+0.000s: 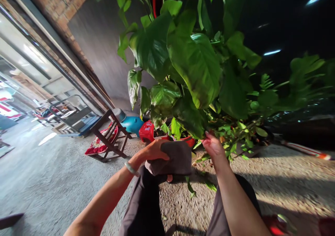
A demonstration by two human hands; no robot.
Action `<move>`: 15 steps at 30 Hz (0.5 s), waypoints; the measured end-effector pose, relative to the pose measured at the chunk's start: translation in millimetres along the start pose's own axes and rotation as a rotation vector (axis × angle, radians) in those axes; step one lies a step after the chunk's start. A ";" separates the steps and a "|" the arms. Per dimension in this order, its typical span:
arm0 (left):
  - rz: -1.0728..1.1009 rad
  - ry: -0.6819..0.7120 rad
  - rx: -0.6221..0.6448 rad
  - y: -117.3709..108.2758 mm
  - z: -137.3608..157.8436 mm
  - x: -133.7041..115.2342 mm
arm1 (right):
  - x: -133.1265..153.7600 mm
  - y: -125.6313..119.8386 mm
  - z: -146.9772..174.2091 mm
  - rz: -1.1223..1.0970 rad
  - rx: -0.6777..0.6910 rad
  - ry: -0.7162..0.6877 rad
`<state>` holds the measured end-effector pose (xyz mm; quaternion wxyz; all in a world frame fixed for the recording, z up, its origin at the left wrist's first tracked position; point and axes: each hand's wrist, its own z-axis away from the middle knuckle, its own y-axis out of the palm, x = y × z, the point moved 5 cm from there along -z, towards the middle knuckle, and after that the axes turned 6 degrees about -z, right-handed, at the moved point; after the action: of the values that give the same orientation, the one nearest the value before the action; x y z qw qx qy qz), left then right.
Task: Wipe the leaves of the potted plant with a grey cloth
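A folded grey-brown cloth is in my left hand, whose fingers and thumb are wrapped over its left side. My right hand pinches the lower tip of a broad dark green leaf between thumb and fingers. That leaf hangs from a large potted plant right in front of me. Below the foliage show a red pot with a pale pattern and part of another red pot. The cloth covers some of the pots' front.
A wooden folding chair with a red patterned cushion stands left of the pots, beside a blue container. Farther left is a flatbed trolley. Smaller green plants spread to the right. Fallen leaves lie on the rough concrete between my legs.
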<state>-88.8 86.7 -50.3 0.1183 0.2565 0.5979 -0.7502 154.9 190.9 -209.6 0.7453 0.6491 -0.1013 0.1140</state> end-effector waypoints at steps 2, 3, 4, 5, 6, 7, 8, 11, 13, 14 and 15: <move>0.035 0.053 -0.086 -14.4 -1.0 -12.2 | -0.6 -1.9 0.4 0.003 -0.005 0.005; 0.018 0.052 -0.170 -19.4 -7.6 -18.1 | -1.0 -2.6 1.1 0.008 -0.004 0.006; -0.010 0.029 -0.261 -21.3 -17.0 -22.8 | -1.4 -2.9 2.1 0.015 0.000 0.006; -0.047 -0.012 -0.344 -19.7 -27.7 -25.8 | -1.9 -3.0 3.1 0.023 0.006 0.005; -0.089 -0.066 -0.400 -14.4 -38.4 -26.8 | -2.4 -2.8 4.0 0.031 0.013 0.004; -0.133 -0.120 -0.409 -5.7 -47.9 -26.0 | -2.8 -2.3 4.6 0.045 0.024 -0.001; -0.177 -0.151 -0.371 4.8 -54.8 -24.4 | -3.1 -1.8 4.9 0.064 0.037 -0.010; -0.234 -0.080 -0.102 28.8 -49.0 -20.2 | -3.6 -1.4 3.9 0.138 0.072 -0.044; -0.141 0.026 0.090 24.2 -23.6 -25.3 | -4.0 -2.1 2.5 0.175 0.088 -0.061; -0.051 0.056 0.180 15.1 -8.6 -31.5 | -4.7 -2.4 2.1 0.186 0.096 -0.064; 0.038 0.067 0.237 1.9 5.0 -40.2 | -5.5 -2.1 2.0 0.201 0.107 -0.069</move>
<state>-55.3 76.2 -30.0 0.0814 0.3051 0.5038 -0.8041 150.3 188.4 -213.0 0.6903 0.6782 -0.1850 0.1709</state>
